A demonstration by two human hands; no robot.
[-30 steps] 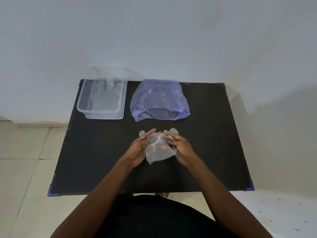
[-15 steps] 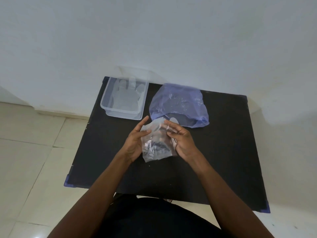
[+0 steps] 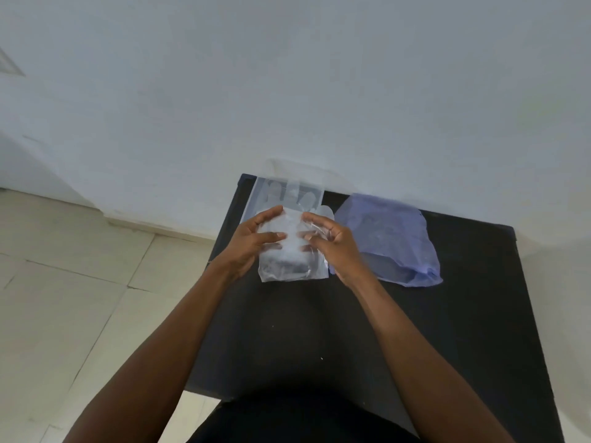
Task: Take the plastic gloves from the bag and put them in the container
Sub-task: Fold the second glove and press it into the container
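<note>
A clear plastic glove [image 3: 292, 262] hangs between my two hands, held up just in front of the clear plastic container [image 3: 315, 190] at the table's far left corner. My left hand [image 3: 252, 244] grips the glove's left edge and my right hand [image 3: 332, 247] grips its right edge. The container's near part is hidden behind the glove and my hands; another clear glove [image 3: 287, 195] lies inside it. The purple plastic bag [image 3: 390, 238] lies flat to the right of the container, its mouth facing me.
The black table [image 3: 319, 330] stands against a white wall [image 3: 287, 91]. Tiled floor [image 3: 80, 298] lies to the left. My dark clothing fills the bottom edge.
Both hands carried the glove from the table's middle up and left to the container. The camera swung left, so the table now sits right of centre.
</note>
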